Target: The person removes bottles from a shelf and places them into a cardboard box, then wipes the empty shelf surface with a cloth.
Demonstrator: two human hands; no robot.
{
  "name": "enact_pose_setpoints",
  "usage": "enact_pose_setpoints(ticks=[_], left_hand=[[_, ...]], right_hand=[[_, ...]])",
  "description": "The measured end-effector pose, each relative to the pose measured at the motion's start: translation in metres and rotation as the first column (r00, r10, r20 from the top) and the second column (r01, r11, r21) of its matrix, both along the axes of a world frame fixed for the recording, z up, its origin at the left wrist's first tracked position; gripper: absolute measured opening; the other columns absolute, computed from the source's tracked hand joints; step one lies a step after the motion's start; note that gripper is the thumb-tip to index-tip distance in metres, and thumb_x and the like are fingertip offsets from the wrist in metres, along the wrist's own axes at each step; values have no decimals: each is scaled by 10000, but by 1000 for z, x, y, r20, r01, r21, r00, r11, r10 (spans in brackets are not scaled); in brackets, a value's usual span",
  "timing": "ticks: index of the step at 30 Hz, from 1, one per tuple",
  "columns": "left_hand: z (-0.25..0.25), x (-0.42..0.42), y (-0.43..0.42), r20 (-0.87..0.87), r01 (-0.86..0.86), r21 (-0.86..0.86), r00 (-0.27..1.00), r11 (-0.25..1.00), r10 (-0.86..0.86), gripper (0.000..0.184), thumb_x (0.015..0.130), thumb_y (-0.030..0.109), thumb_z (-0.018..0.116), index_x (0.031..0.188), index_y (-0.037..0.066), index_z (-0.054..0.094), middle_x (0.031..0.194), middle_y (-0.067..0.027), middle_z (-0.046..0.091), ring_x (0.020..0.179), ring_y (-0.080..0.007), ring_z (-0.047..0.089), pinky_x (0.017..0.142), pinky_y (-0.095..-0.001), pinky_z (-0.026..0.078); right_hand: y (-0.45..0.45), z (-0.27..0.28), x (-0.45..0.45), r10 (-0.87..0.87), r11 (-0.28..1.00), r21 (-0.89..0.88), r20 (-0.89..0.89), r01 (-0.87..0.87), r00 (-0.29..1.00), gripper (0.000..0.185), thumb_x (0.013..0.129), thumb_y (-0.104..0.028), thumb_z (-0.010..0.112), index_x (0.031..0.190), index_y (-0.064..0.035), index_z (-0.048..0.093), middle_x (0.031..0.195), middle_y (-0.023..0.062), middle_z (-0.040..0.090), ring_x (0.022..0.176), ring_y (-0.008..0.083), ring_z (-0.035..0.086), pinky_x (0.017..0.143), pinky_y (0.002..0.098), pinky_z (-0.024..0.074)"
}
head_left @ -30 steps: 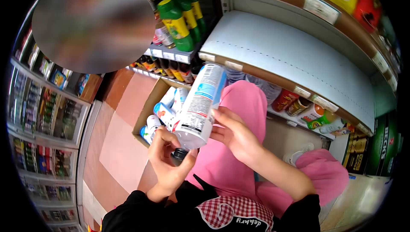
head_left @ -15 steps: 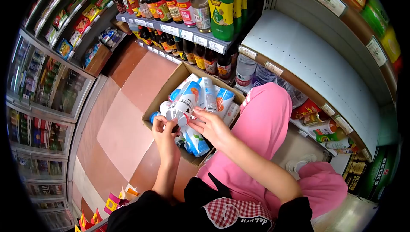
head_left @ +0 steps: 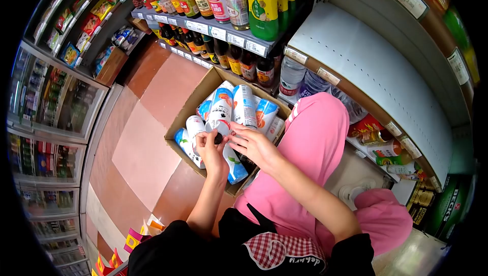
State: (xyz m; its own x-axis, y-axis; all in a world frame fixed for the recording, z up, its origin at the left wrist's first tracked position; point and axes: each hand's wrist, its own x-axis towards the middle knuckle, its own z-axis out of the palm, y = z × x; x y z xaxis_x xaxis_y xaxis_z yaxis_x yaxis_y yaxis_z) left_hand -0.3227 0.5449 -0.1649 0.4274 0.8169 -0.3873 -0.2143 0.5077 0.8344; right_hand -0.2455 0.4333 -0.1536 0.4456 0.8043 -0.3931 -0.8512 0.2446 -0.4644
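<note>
A cardboard box (head_left: 175, 126) on the floor before me holds several white-and-blue drink bottles, some showing orange fruit pictures. On top of the others lies one such bottle (head_left: 222, 104), its lower end toward me. My left hand (head_left: 212, 155) is closed, pinching a small dark round thing (head_left: 218, 138) close to that end. Just right of it, my right hand (head_left: 255, 147) has its fingers stretched and apart, the fingertips beside the bottle's lower end; whether they touch it I cannot tell. A barcoded bottle (head_left: 244, 104) lies alongside to the right.
Behind the box, a shelf (head_left: 203, 28) carries sauce bottles and green jugs. A grey shelf (head_left: 376, 67) curves along my right, above large water bottles (head_left: 291, 77). My bent pink-trousered knee (head_left: 320, 118) borders the box. Glass-fronted coolers (head_left: 53, 93) line the left.
The bottle on top sits lower and farther from me, down among the others. My right fingers have spread. A dark round thing now shows clearly in my left fingers.
</note>
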Motion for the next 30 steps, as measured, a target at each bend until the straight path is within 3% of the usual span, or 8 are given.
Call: enact_pose_setpoints(ticks=[5, 9, 14, 17, 21, 25, 27, 30], left_hand=[[-20, 14, -2, 1, 46, -18, 999, 999, -46, 207, 883, 71, 666, 894, 79, 459, 876, -40, 520, 771, -159, 587, 737, -303, 585], [-22, 16, 6, -22, 95, -83, 995, 992, -98, 214, 894, 101, 676, 918, 74, 466, 932, -60, 569, 853, -222, 660, 783, -333, 591], [-28, 12, 16, 42, 162, -116, 987, 980, -158, 250, 896, 147, 702, 1025, 61, 505, 990, -73, 589, 884, -274, 680, 802, -345, 593], [-24, 6, 13, -4, 185, -93, 983, 978, -186, 348, 910, 178, 684, 1176, 33, 514, 1157, -122, 535, 1004, -298, 646, 873, -375, 564], [-11, -2, 2, 2, 215, -362, 973, 907, -230, 479, 938, 242, 635, 1328, 34, 452, 1297, -158, 483, 1083, -256, 555, 939, -346, 485], [38, -4, -36, 75, 454, -236, 890, 859, -450, 442, 981, 307, 544, 1339, 65, 454, 1311, -82, 513, 1015, -185, 540, 859, -308, 458], [56, 2, -58, 114, 515, -121, 856, 849, -503, 384, 1003, 325, 488, 1293, 73, 476, 1216, -51, 545, 971, -155, 539, 864, -299, 441], [88, 18, -90, 197, 599, 6, 784, 801, -588, 339, 1004, 303, 488, 1263, 86, 477, 1179, -35, 541, 951, -132, 525, 830, -290, 427]], right_hand=[[-15, 3, 3, -16, 1000, -17, 17, 16, 1000, 563, 965, -209, 534, 1429, 67, 372, 1486, 138, 405, 1362, 297, 419, 1144, 442, 328], [-27, 9, 6, -45, 999, 1, 6, 45, 999, 553, 967, -212, 521, 1433, 49, 378, 1486, 144, 408, 1373, 303, 411, 1140, 445, 331], [-38, 14, 8, -65, 998, 9, 12, 65, 998, 546, 969, -227, 523, 1433, 29, 391, 1488, 139, 413, 1365, 306, 422, 1126, 466, 348], [-46, 13, 7, -98, 994, 39, 2, 98, 995, 518, 965, -222, 536, 1408, 24, 429, 1481, 135, 435, 1356, 302, 433, 1106, 468, 379], [-59, 20, 5, -121, 989, 86, -14, 122, 993, 549, 943, -274, 592, 1409, -19, 455, 1417, 95, 496, 1324, 237, 461, 1089, 404, 388], [-76, 29, 6, -157, 968, 208, 57, 142, 986, 579, 967, -325, 534, 1456, -39, 412, 1485, 72, 445, 1353, 197, 427, 1117, 391, 360], [-92, 45, 6, -185, 960, 231, 88, 161, 979, 593, 969, -332, 530, 1462, -29, 400, 1500, 76, 426, 1356, 204, 422, 1125, 391, 348], [-128, 72, 5, -304, 919, 299, 124, 257, 945, 557, 984, -259, 507, 1462, 0, 385, 1516, 93, 404, 1353, 195, 425, 1130, 376, 338]])
